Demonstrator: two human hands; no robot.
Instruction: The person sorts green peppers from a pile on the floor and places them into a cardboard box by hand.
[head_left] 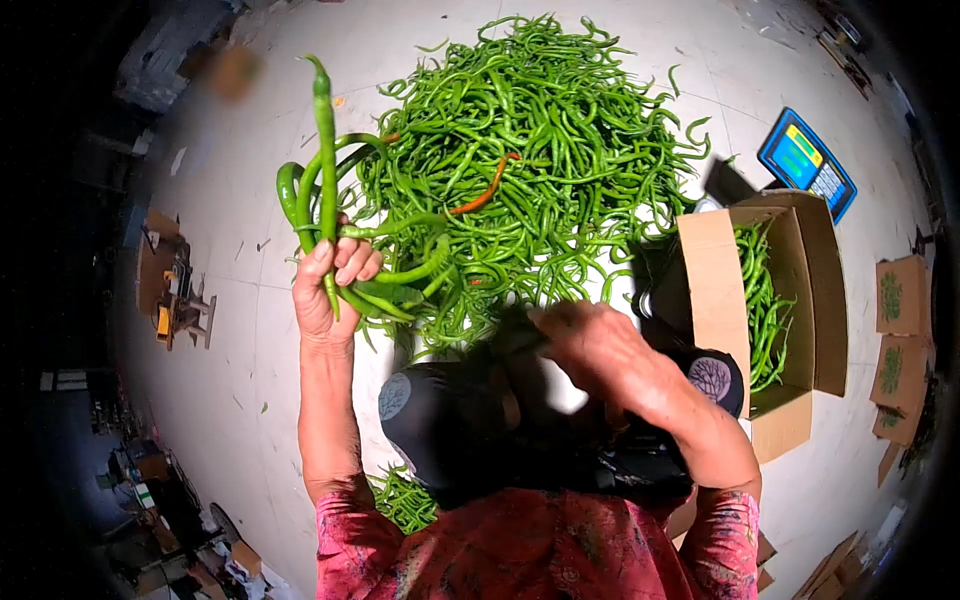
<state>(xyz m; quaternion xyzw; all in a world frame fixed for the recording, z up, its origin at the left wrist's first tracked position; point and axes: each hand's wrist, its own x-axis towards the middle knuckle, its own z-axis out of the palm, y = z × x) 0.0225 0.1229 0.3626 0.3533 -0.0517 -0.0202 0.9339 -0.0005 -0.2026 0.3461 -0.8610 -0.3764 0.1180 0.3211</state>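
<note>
My left hand (340, 272) is closed around several long green chili peppers (327, 150), raised at the left of the big pile. One pepper in it points straight up; others curl out to both sides. My right hand (590, 340) hovers over my lap near the pile's front edge. Its fingers are blurred and in shadow, so whether they hold anything is unclear. In front of me on the floor lies a large heap of green chili peppers (540, 130), with an orange-red pepper (487, 187) on top.
At my right stands an open cardboard box (712, 270) with green peppers (762, 320) inside. Behind it is a blue scale display (808, 165). A smaller pepper pile (403, 502) lies near my left elbow. Printed cardboard boxes (900, 295) stand far right, a small stool (185, 305) far left.
</note>
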